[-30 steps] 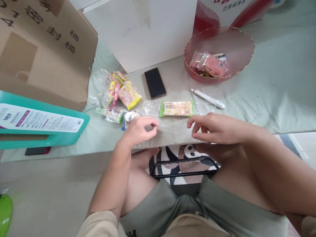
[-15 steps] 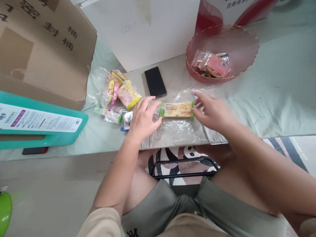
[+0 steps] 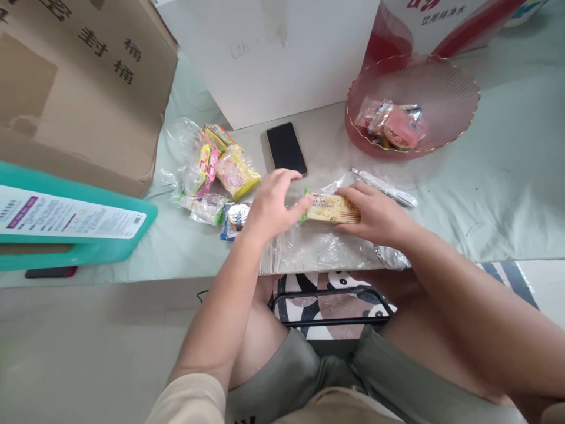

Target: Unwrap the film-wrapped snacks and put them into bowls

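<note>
A soda biscuit packet (image 3: 329, 208) with green ends lies over a clear plastic bag (image 3: 326, 241) near the table's front edge. My right hand (image 3: 375, 213) wraps its fingers and thumb round the packet's right end. At the other end is my left hand (image 3: 274, 206), with thumb and fingers apart in a curve; its thumb tip is at the green end, and I cannot tell whether it touches. Just beyond my right hand lies a slim white item (image 3: 386, 187), partly hidden. A blue snack packet (image 3: 233, 221) sits beside my left wrist, partly covered.
Several wrapped snacks (image 3: 216, 162) are piled on the left. A black phone (image 3: 286, 148) lies behind my left hand. A pink bowl (image 3: 459, 118) holding packets stands at the back right. A cardboard box (image 3: 88, 118), teal container (image 3: 141, 221) and white box (image 3: 282, 65) border the table.
My right hand has closed over the biscuit packet's right end, and the packet now tilts slightly. The slim white item has come into sight. The whole view has shifted a little.
</note>
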A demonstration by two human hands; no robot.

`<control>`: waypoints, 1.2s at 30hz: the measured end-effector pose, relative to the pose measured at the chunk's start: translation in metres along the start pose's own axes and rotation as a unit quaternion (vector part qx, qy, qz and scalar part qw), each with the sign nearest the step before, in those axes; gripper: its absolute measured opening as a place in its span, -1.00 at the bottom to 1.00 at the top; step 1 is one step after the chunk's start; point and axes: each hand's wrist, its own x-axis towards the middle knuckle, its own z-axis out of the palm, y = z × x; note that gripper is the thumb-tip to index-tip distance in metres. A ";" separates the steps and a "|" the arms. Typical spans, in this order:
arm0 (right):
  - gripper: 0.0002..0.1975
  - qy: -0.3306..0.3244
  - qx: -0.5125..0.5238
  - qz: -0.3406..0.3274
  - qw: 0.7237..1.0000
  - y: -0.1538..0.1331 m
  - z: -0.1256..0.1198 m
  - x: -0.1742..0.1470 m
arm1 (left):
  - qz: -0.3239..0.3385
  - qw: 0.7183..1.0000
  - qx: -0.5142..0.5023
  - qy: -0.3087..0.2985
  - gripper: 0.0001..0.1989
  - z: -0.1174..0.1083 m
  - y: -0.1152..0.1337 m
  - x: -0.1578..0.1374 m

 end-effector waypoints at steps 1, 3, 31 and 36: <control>-0.39 0.004 0.019 0.002 1.000 0.002 -0.003 -0.003 | 0.017 0.999 -0.005 -0.051 -0.56 -0.002 0.001 -0.002; -0.38 0.013 0.048 0.010 0.999 0.004 -0.010 -0.007 | 0.023 0.992 -0.011 -0.120 -0.38 -0.006 0.003 -0.007; -0.38 0.297 0.260 0.070 0.916 0.038 -0.042 -0.010 | -0.281 0.902 -0.300 0.133 -0.89 0.010 -0.003 0.012; -0.37 0.470 0.060 0.111 0.874 0.066 -0.066 0.023 | -0.261 0.919 -0.279 0.093 -0.88 0.012 -0.002 0.010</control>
